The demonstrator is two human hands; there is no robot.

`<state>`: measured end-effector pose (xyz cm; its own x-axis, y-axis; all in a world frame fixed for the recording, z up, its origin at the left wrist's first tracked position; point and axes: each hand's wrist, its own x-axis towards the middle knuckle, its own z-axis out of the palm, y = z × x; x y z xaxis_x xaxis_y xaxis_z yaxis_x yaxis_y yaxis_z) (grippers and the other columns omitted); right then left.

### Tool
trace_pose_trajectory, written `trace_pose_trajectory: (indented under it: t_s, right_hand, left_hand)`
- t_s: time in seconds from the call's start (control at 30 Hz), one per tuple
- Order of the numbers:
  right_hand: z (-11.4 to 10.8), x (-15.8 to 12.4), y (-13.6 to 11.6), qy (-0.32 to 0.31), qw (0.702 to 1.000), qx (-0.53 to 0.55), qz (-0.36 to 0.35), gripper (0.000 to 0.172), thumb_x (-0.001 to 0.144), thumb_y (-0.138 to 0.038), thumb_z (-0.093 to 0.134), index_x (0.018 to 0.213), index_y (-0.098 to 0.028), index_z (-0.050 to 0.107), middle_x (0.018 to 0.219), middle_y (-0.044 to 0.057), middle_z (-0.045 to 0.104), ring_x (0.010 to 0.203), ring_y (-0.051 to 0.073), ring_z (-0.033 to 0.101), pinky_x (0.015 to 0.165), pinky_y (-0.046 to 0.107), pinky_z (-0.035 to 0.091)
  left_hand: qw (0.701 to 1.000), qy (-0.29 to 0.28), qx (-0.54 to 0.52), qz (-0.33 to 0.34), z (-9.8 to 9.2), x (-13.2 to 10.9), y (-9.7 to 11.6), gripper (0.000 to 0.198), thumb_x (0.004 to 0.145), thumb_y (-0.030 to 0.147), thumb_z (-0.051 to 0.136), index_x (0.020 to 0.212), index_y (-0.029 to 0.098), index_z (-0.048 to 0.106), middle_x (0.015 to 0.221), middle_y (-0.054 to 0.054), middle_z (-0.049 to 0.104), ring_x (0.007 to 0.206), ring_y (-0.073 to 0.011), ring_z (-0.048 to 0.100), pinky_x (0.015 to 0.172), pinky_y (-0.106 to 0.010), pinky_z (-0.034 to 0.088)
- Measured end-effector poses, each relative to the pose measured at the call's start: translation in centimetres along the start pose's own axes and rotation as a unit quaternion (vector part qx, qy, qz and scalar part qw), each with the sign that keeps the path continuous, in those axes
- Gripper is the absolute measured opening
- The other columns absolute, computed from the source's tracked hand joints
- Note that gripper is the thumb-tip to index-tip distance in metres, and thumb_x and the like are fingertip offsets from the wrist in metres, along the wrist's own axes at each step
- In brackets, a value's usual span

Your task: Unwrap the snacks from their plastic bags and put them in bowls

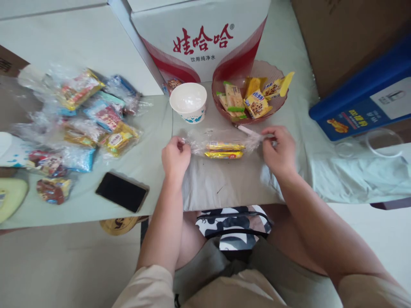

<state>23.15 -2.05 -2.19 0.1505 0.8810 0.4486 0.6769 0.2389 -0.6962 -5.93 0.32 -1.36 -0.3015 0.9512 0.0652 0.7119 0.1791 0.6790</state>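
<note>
A clear plastic bag (196, 143) is stretched sideways between my two hands, with yellow snack packets (224, 155) in its middle. Closed fingers of my left hand (176, 157) pinch its left end. At the other end, my right hand (280, 152) pinches the gathered plastic. Just behind the bag stands a white paper cup (189, 102) with a blue pattern. A pink glass bowl (221, 112) holds yellow and green snack packets (257, 104). Between bowl and bag lies a thin white-handled tool (246, 129), partly covered, its kind unclear.
Several bagged snacks (93, 115) pile up at the left. A black phone (122, 191) lies near the table's front edge. White and red carton (205, 38) blocks the back; a blue box (362, 94) stands right, near clear round lids (384, 142).
</note>
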Motion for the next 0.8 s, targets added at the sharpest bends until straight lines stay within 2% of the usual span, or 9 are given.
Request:
trace_pose_trajectory:
  t_s: [0.07,0.13,0.2,0.3,0.37,0.43,0.63,0.7,0.8]
  right_hand:
    - [-0.3,0.0,-0.2,0.014,1.0,-0.006,-0.017,0.029,0.08,-0.008,0.047,0.096,-0.023,0.066,0.1,0.009,0.07,0.097,0.026,0.068,0.085,0.042,0.055]
    - [-0.1,-0.3,-0.8,-0.03,0.997,0.01,-0.072,0.028,0.083,-0.012,0.049,0.103,-0.023,0.065,0.108,0.01,0.071,0.106,0.028,0.068,0.093,0.045,0.053]
    - [0.4,-0.7,-1.2,-0.095,0.988,0.019,-0.12,0.026,0.086,-0.021,0.055,0.11,-0.023,0.065,0.116,0.013,0.072,0.112,0.03,0.067,0.097,0.047,0.052]
    - [1.1,-0.9,-1.2,-0.15,0.982,-0.015,-0.113,0.029,0.088,-0.034,0.062,0.113,-0.02,0.067,0.104,0.013,0.073,0.103,0.032,0.068,0.093,0.048,0.051]
    - [1.3,-0.8,-0.9,-0.156,0.983,-0.041,-0.086,0.027,0.09,-0.037,0.062,0.109,-0.02,0.07,0.088,0.01,0.071,0.09,0.029,0.067,0.086,0.045,0.051]
    - [1.1,-0.7,-0.6,-0.149,0.985,-0.047,-0.075,0.021,0.092,-0.035,0.059,0.102,-0.021,0.071,0.08,0.007,0.068,0.083,0.026,0.064,0.081,0.042,0.049]
    - [0.2,-0.4,-1.2,-0.11,0.989,-0.034,-0.089,0.017,0.094,-0.029,0.054,0.088,-0.022,0.068,0.082,0.007,0.069,0.085,0.025,0.063,0.08,0.039,0.047]
    - [0.1,-0.5,-1.5,-0.109,0.989,-0.028,-0.092,0.017,0.095,-0.03,0.053,0.089,-0.022,0.068,0.086,0.008,0.071,0.086,0.025,0.065,0.08,0.039,0.048]
    - [0.1,-0.7,-1.7,-0.131,0.986,-0.024,-0.097,0.018,0.093,-0.031,0.054,0.094,-0.022,0.069,0.086,0.007,0.074,0.083,0.024,0.067,0.08,0.039,0.048]
  left_hand:
    - [0.998,0.021,-0.02,0.053,0.3,0.0,-0.1,0.014,0.08,0.017,0.058,0.091,0.019,0.066,0.087,-0.005,0.069,0.083,-0.0199,0.065,0.078,-0.033,0.051]
    - [0.99,0.021,-0.047,0.132,0.8,-0.1,-0.1,0.024,0.085,0.022,0.059,0.107,0.018,0.067,0.109,-0.01,0.069,0.104,-0.0231,0.066,0.092,-0.037,0.053]
    - [0.979,0.002,-0.05,0.196,1.3,-0.2,-0.3,0.033,0.086,0.03,0.067,0.117,0.019,0.067,0.125,-0.013,0.065,0.121,-0.0262,0.062,0.105,-0.042,0.05]
    - [0.972,-0.048,-0.036,0.228,1.7,-0.2,-0.7,0.022,0.085,0.034,0.073,0.102,0.021,0.072,0.126,-0.012,0.063,0.126,-0.0283,0.06,0.111,-0.045,0.047]
    - [0.971,-0.062,-0.046,0.226,1.6,-0.2,-0.8,0.013,0.087,0.033,0.071,0.088,0.021,0.074,0.122,-0.011,0.065,0.12,-0.0265,0.064,0.107,-0.043,0.051]
    - [0.971,-0.055,-0.072,0.223,1.3,-0.1,-0.7,0.014,0.089,0.032,0.068,0.084,0.02,0.074,0.115,-0.01,0.068,0.111,-0.0233,0.067,0.101,-0.04,0.054]
    - [0.963,-0.011,-0.163,0.213,0.2,-0.5,0.6,0.018,0.089,0.034,0.062,0.078,0.02,0.068,0.088,-0.004,0.074,0.089,-0.0185,0.07,0.086,-0.033,0.056]
    - [0.963,-0.028,-0.198,0.182,0.0,-0.9,0.9,0.019,0.087,0.036,0.063,0.075,0.021,0.066,0.075,-0.002,0.071,0.074,-0.0168,0.068,0.073,-0.03,0.055]
    - [0.957,-0.108,-0.24,0.118,-0.3,-1.4,1.2,0.02,0.083,0.035,0.063,0.069,0.021,0.063,0.059,0.0,0.064,0.049,-0.0132,0.056,0.052,-0.027,0.045]
